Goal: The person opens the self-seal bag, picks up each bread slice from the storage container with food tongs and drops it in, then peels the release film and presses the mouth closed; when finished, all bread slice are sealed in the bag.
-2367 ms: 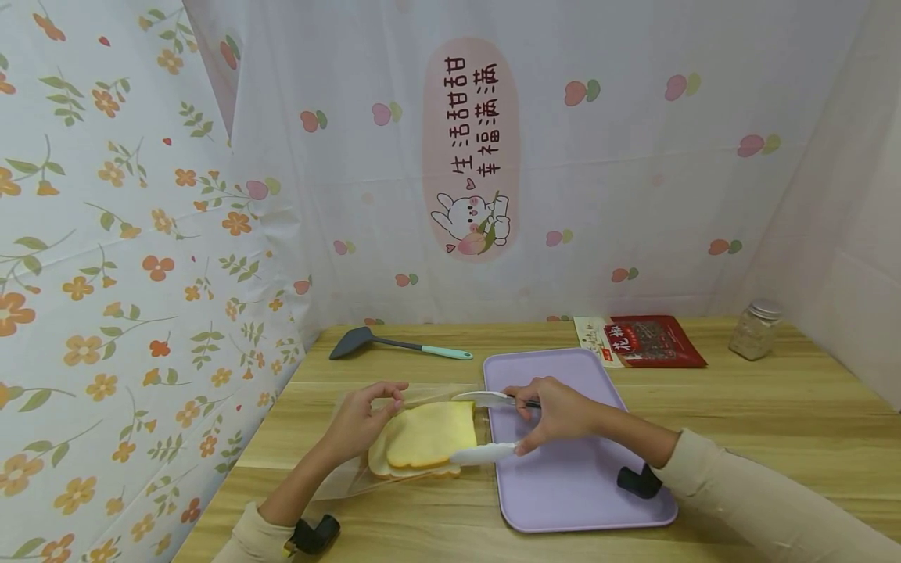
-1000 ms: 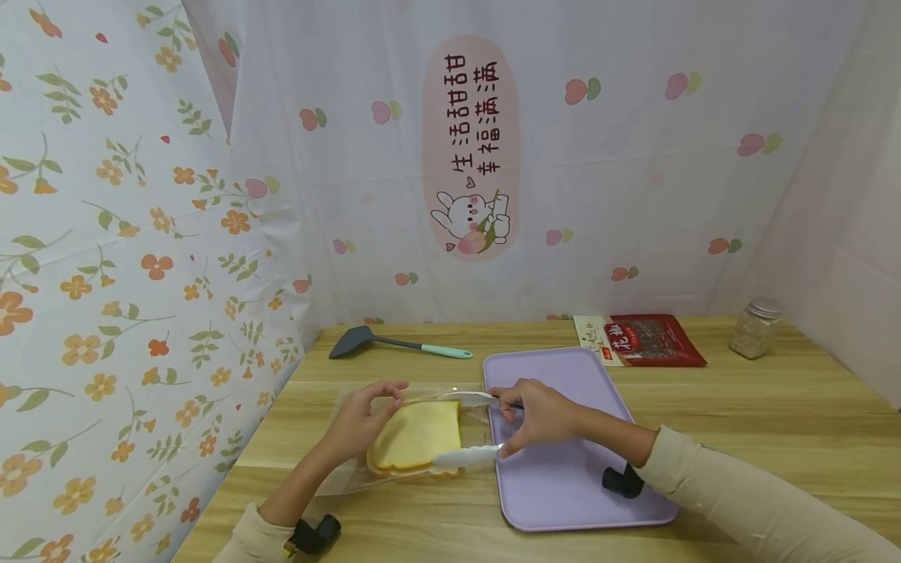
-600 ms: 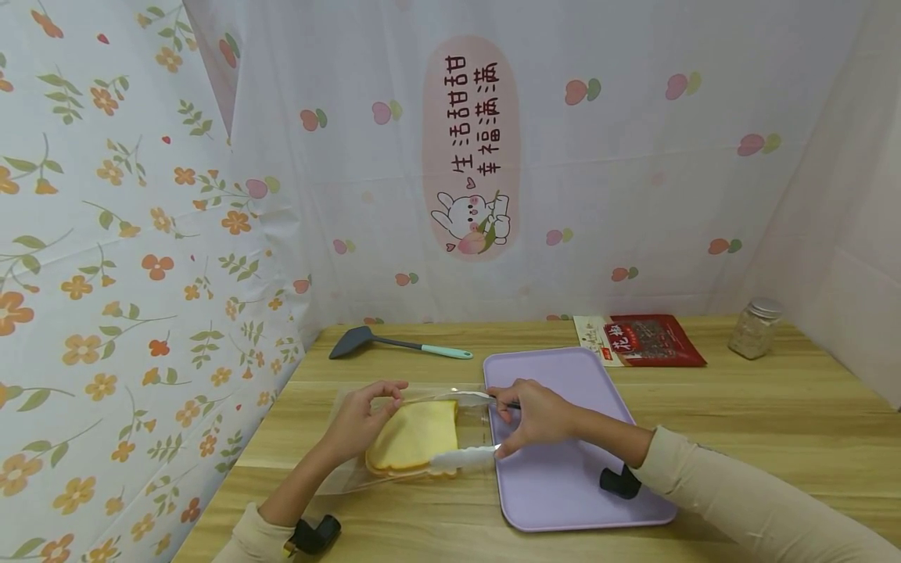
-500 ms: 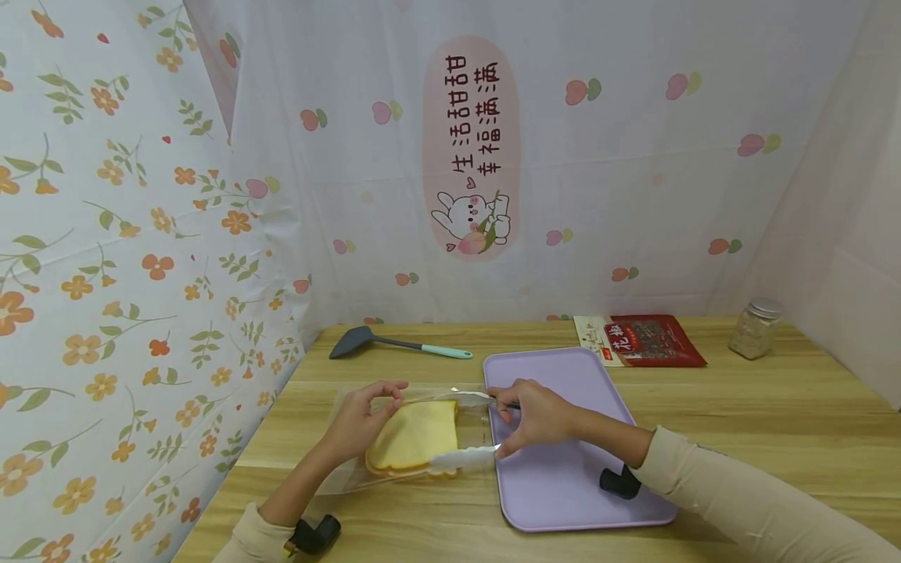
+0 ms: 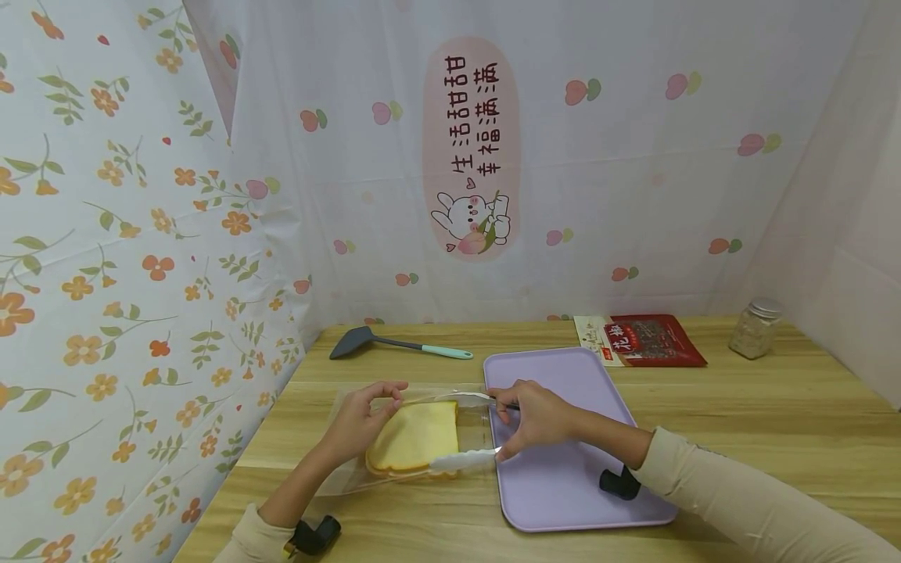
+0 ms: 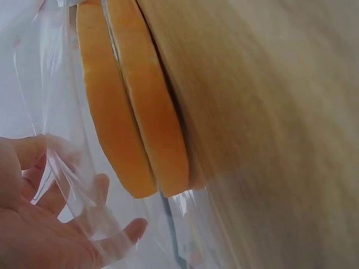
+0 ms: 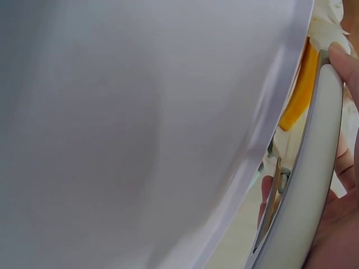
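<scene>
Two stacked bread slices (image 5: 415,435) lie inside a clear plastic bag (image 5: 345,478) on the table, left of the purple tray. In the left wrist view their orange-brown crusts (image 6: 115,106) sit nearly flush. My left hand (image 5: 359,422) pinches the bag's film between thumb and index finger at its left part, the other fingers spread behind the film. My right hand (image 5: 538,418), over the tray's left edge, holds tongs (image 5: 464,457) with white tips. The tongs' arms are spread, one along each side of the bread. In the right wrist view the thumb presses one tongs arm (image 7: 314,168).
The purple tray (image 5: 577,500) lies under my right hand. Behind are a spatula (image 5: 394,343) with a mint handle and a red spice packet (image 5: 655,341). A lidded glass jar (image 5: 756,330) stands at the far right. Patterned curtains hang behind and left.
My right hand and the tongs have moved left, and the upper bread slice has slid left over the lower one. In the last half second almost nothing moves. The left hand stays put.
</scene>
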`<state>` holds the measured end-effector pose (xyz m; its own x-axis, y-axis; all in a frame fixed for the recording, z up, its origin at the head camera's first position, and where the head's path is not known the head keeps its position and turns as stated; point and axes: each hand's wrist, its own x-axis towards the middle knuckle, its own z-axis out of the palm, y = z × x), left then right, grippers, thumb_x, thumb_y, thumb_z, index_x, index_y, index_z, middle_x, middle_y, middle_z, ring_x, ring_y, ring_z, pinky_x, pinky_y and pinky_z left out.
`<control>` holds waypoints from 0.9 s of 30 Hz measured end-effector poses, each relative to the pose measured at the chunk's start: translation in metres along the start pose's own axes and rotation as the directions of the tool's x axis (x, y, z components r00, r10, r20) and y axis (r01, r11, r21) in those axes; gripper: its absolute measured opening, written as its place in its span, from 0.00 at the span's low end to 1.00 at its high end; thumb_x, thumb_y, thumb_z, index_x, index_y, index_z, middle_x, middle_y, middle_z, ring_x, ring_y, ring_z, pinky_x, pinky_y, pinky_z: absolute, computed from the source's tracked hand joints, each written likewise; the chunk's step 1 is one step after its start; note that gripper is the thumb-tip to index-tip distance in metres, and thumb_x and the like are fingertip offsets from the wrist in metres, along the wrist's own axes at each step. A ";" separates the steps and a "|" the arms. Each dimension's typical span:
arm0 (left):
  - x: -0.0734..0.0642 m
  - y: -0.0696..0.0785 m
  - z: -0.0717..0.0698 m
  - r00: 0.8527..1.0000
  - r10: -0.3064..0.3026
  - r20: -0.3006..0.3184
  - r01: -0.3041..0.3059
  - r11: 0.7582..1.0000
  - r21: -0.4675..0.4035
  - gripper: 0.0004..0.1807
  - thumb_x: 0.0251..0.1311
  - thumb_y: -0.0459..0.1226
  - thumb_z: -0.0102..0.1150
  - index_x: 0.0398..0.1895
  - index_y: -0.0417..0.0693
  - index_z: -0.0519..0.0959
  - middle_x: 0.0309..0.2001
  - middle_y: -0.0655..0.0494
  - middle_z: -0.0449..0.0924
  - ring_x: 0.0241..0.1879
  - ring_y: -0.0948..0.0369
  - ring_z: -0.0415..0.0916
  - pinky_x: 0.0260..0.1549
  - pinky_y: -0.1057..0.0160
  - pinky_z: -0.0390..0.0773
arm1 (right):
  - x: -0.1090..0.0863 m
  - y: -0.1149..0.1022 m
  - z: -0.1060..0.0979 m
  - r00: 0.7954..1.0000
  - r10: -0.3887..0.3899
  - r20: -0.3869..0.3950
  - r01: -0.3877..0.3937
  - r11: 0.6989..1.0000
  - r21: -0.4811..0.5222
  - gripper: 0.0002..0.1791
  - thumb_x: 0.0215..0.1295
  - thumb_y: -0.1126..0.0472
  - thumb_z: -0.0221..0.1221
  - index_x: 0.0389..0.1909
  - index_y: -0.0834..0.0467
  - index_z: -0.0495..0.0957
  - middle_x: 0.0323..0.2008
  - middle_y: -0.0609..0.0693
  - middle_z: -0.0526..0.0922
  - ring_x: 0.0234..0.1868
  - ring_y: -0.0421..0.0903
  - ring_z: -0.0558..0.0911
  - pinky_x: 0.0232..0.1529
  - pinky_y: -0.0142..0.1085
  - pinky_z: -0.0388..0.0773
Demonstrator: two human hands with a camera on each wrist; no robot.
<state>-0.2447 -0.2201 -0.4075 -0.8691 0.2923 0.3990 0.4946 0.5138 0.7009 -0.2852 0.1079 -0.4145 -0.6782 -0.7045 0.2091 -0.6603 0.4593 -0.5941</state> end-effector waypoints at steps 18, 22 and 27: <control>-0.001 -0.002 0.000 1.000 0.023 -0.006 -0.023 0.999 0.030 0.03 0.67 0.32 0.60 0.34 0.43 0.79 0.54 0.45 0.83 0.58 0.44 0.76 0.36 0.59 0.78 | -0.002 -0.005 -0.001 1.000 0.018 0.004 -0.018 0.995 -0.093 0.27 0.32 0.42 0.80 0.26 0.51 0.75 0.64 0.55 0.76 0.43 0.47 0.74 0.36 0.34 0.67; -0.001 -0.003 0.000 0.999 0.033 -0.007 -0.032 0.999 0.038 0.03 0.67 0.32 0.61 0.34 0.43 0.79 0.54 0.46 0.83 0.58 0.44 0.76 0.46 0.46 0.77 | -0.002 -0.005 -0.001 1.000 0.005 0.002 -0.004 0.994 -0.109 0.28 0.32 0.40 0.80 0.28 0.50 0.76 0.64 0.54 0.76 0.43 0.47 0.74 0.35 0.33 0.67; -0.002 -0.003 -0.001 1.000 0.028 0.003 -0.028 0.999 0.047 0.04 0.67 0.34 0.61 0.35 0.44 0.79 0.55 0.48 0.82 0.59 0.45 0.76 0.56 0.41 0.72 | -0.002 -0.004 -0.002 1.000 -0.030 -0.009 0.028 0.990 -0.137 0.30 0.31 0.37 0.79 0.30 0.49 0.76 0.65 0.53 0.75 0.41 0.47 0.74 0.36 0.34 0.67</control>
<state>-0.2446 -0.2224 -0.4096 -0.8551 0.3090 0.4164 0.5181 0.5426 0.6612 -0.2819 0.1087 -0.4113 -0.6609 -0.7131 0.2337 -0.7173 0.5088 -0.4761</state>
